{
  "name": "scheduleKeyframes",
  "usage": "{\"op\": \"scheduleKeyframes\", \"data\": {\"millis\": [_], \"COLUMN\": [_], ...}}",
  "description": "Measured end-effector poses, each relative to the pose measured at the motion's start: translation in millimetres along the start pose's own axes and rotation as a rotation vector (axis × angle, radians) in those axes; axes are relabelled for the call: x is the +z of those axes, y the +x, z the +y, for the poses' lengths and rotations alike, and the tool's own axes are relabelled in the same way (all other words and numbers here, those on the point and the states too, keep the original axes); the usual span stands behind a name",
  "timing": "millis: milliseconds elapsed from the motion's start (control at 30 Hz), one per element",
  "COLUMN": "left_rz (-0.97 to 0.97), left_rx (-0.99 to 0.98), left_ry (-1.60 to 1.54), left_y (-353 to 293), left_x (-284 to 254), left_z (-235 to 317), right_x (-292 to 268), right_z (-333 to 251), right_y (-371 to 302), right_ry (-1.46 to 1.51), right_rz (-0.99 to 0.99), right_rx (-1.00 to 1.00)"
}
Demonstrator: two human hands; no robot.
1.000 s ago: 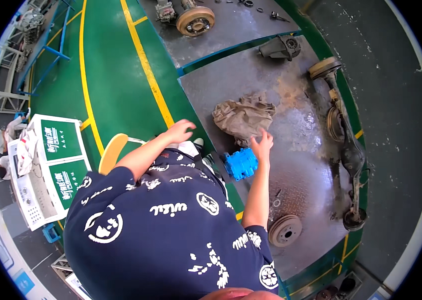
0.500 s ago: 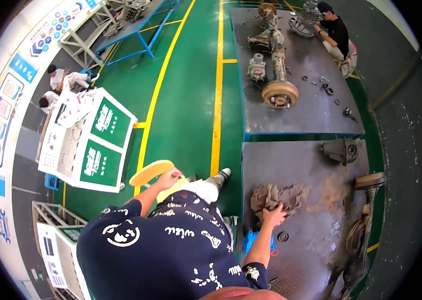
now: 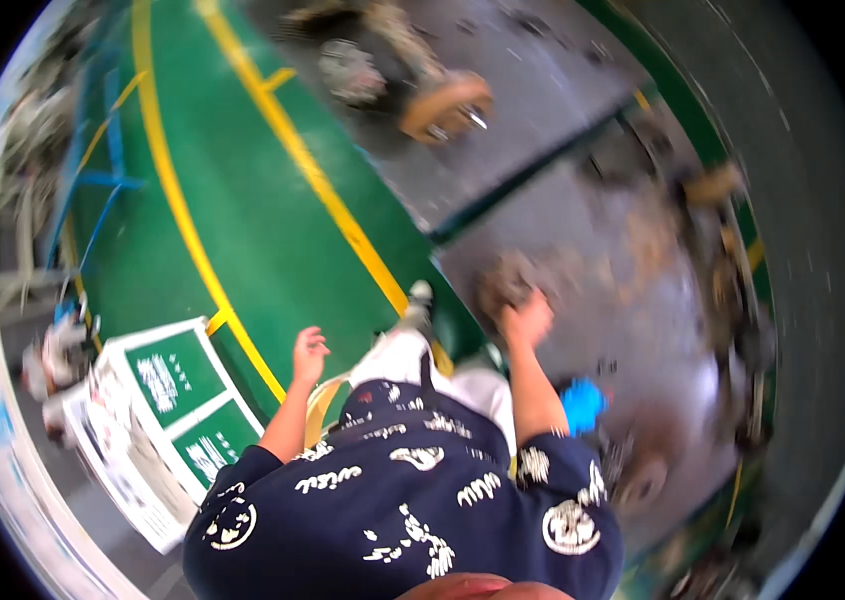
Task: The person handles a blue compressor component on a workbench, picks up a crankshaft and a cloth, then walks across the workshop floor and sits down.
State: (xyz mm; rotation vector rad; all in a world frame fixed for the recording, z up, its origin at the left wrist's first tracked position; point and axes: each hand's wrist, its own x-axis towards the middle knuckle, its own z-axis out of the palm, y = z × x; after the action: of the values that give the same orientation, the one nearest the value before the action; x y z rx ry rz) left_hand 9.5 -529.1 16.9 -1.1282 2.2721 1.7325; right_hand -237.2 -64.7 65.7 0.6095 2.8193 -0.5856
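My right hand (image 3: pixel 528 318) grips a crumpled grey-brown rag (image 3: pixel 503 282) at the near left edge of a grey metal workbench (image 3: pixel 593 290). Motion blurs the fingers, and the hand covers part of the rag. Away from the bench, my left hand (image 3: pixel 311 355) is raised over the green floor, fingers loosely bent and apart, with nothing in it. Just below that hand, beside my hip, shows the curved part of a yellow stool (image 3: pixel 321 412); my forearm and shirt hide the rest. A bright blue item (image 3: pixel 584 403) lies near my right forearm, too smeared to name.
On the far bench (image 3: pixel 513 120) rests an axle with a rusty brake drum (image 3: pixel 448 105). Blurred metal parts (image 3: pixel 733 290) line the right edge of the near bench. A white and green cabinet (image 3: pixel 178 400) stands at left, with people seated (image 3: pixel 58 350) beyond it.
My view has swung round, and my body has turned toward the bench. My left hand has come off the yellow stool and risen. My right hand stays on the rag.
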Motion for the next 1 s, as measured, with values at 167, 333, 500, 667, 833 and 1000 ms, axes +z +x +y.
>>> {"op": "scheduleKeyframes", "data": {"millis": [167, 333, 500, 667, 833, 1000], "left_rz": [-0.040, -0.082, -0.134, -0.300, -0.187, -0.062], "left_rx": [-0.198, -0.235, -0.093, 0.027, -0.082, -0.079], "left_ry": [0.086, 0.192, 0.306, 0.509, 0.454, 0.343], "left_y": [54, 95, 66, 24, 4, 12], "left_x": [-21, -21, -15, 6, 0, -8], "left_z": [25, 72, 117, 136, 122, 116], "right_x": [43, 30, -66, -103, -51, 7], "right_z": [-36, -2, 118, 234, 177, -5], "right_y": [-32, 14, 128, 199, 173, 100], "right_ry": [-0.046, -0.131, -0.148, -0.006, -0.059, -0.042], "right_rz": [-0.238, -0.199, 0.098, 0.302, 0.293, -0.004], "right_rx": [-0.280, -0.519, -0.071, 0.712, 0.444, -0.236]}}
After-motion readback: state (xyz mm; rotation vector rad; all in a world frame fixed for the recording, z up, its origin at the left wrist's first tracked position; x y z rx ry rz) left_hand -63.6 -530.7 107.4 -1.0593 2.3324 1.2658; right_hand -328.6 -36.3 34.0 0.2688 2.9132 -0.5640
